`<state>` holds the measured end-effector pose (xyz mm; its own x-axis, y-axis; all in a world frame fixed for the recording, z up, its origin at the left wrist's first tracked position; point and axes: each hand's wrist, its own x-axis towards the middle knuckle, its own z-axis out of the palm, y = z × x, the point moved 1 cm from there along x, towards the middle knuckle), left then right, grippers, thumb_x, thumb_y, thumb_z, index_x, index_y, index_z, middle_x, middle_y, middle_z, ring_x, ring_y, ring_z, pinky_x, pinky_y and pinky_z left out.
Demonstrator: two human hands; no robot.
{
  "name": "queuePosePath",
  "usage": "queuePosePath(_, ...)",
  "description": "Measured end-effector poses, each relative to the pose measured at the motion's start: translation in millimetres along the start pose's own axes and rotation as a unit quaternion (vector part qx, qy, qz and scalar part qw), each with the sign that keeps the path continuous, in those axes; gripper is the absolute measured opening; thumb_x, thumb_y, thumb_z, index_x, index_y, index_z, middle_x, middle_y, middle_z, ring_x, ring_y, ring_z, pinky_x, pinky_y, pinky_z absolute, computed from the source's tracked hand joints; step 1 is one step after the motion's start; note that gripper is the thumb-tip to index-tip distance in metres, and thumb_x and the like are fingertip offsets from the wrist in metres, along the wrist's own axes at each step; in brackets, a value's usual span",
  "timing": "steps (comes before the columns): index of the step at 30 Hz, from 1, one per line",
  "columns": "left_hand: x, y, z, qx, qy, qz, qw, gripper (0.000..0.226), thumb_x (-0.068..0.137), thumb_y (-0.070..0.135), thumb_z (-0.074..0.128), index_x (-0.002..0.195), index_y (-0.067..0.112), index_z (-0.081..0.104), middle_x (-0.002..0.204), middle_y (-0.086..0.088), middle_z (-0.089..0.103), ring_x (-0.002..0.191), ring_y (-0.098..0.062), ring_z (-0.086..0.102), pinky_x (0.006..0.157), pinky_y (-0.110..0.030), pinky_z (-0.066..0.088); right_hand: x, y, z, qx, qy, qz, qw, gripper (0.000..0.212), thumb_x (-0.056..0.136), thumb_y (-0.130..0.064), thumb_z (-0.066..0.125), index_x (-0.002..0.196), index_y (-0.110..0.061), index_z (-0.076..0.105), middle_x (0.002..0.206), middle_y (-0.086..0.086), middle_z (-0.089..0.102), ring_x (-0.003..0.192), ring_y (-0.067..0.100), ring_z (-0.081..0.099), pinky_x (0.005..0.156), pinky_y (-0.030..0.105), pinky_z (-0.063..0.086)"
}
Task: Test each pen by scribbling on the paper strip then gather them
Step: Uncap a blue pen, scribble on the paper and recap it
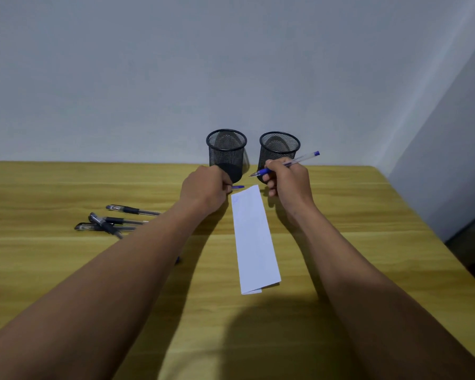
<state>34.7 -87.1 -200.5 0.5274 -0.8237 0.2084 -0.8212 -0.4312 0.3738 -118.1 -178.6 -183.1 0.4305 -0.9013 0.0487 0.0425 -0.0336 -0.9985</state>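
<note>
Spanning the view, a wooden table (340,215) (yellowish grain) meets grey wall (176,78).

— What's on the bench (66,270)?
— Yellowish wood grain. A folded paper strip (254,242) lies lengthwise at centre; two black mesh cups (226,154) stand at the far edge, just above it.
— And left of centre?
— Black pens (113,220), loosely piled, some crossing.

A single wide-angle view from the person's head looks forward and down along both forearms onto a wooden table (66,270), close enough that the arms fill the lower frame. It faces a plain wall (176,78), which fills the upper half.
</note>
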Motion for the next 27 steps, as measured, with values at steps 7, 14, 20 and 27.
queuePosePath(7, -8.5, -3.4, -4.1, -0.037, 0.041, 0.016, 0.998, 0.023, 0.085, 0.005, 0.058, 0.085, 0.023, 0.072, 0.085, -0.001, 0.071, 0.082, -0.029, 0.064, 0.067, -0.039, 0.051, -2.5, -2.6, -6.8, -0.006, -0.004, 0.01, 1.0, 0.016, 0.097, -0.018, 0.065, 0.083, -0.012, 0.071, 0.072, 0.002, 0.068, 0.06, 0.007, 0.059, 0.05, 0.022, 0.049)
queuePosePath(14, -26.5, 17.5, -43.2, -0.174, 0.091, 0.051, 0.979, 0.011, 0.095, 0.011, 0.062, 0.095, 0.015, 0.071, 0.084, 0.0, 0.071, 0.079, -0.02, 0.066, 0.073, -0.037, 0.053, -22.1, -29.4, -5.9, 0.054, -0.021, 0.018, 0.998, 0.01, 0.094, -0.01, 0.067, 0.086, -0.013, 0.07, 0.073, -0.001, 0.07, 0.067, 0.009, 0.065, 0.055, 0.023, 0.053)
queuePosePath(20, -45.6, 47.0, -76.5, -0.28, 0.095, 0.048, 0.954, 0.006, 0.089, 0.012, 0.069, 0.091, 0.016, 0.074, 0.078, 0.006, 0.074, 0.075, -0.013, 0.07, 0.072, -0.028, 0.055, -43.3, -56.8, -10.4, 0.101, -0.051, 0.026, 0.993, 0.009, 0.095, -0.01, 0.068, 0.086, -0.012, 0.068, 0.068, -0.001, 0.071, 0.062, 0.008, 0.066, 0.056, 0.024, 0.054)
queuePosePath(27, -51.9, 60.8, -96.0, -0.514, 0.041, -0.02, 0.856, 0.012, 0.085, 0.011, 0.077, 0.096, 0.006, 0.078, 0.092, -0.01, 0.077, 0.088, -0.024, 0.075, 0.087, -0.038, 0.06, -59.8, -82.1, -21.7, 0.139, -0.077, 0.033, 0.987, 0.007, 0.094, -0.015, 0.072, 0.095, -0.008, 0.071, 0.075, 0.003, 0.073, 0.067, 0.009, 0.069, 0.064, 0.025, 0.058)
